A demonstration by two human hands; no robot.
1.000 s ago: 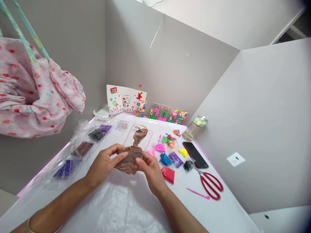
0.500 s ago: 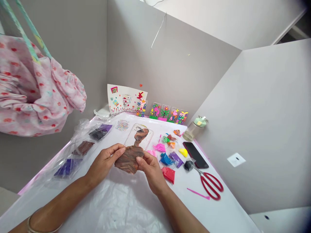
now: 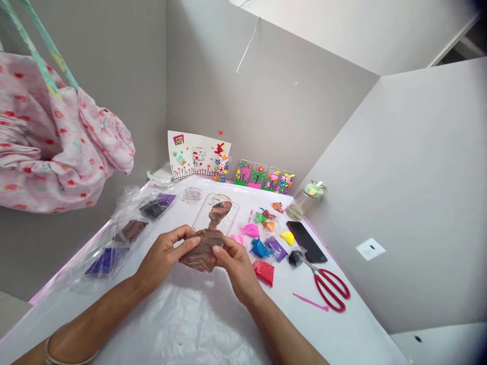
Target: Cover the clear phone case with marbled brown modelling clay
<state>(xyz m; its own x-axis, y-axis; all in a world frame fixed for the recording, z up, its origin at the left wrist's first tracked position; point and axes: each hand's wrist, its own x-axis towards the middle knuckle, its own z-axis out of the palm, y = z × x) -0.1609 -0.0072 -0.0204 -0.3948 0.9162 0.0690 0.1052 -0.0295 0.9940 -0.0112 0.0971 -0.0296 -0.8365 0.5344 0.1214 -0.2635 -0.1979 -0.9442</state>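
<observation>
A flat, marbled brown clay sheet (image 3: pixel 203 255) is held up between both hands over the table. My left hand (image 3: pixel 167 253) pinches its upper left part, the thumb lying on top. At its right edge my right hand (image 3: pixel 234 258) grips it with thumb above and fingers behind. Just beyond, a clear phone case (image 3: pixel 233 215) lies on the table with a brown clay shape (image 3: pixel 219 213) on it. The sheet overlaps the case's near end in view.
Colourful clay packets (image 3: pixel 264 272), red-handled scissors (image 3: pixel 331 289), a pink tool (image 3: pixel 310 302), a phone (image 3: pixel 306 242) and a bottle (image 3: pixel 300 203) are on the right. Bagged clay (image 3: pixel 106 261) lies left; gems (image 3: pixel 191 195) and decorated cases (image 3: pixel 258 175) are farther back. A patterned cloth (image 3: pixel 64 147) hangs upper left.
My left thumb has slid a little to the right over the clay sheet. My right hand keeps its hold, nearly unmoved.
</observation>
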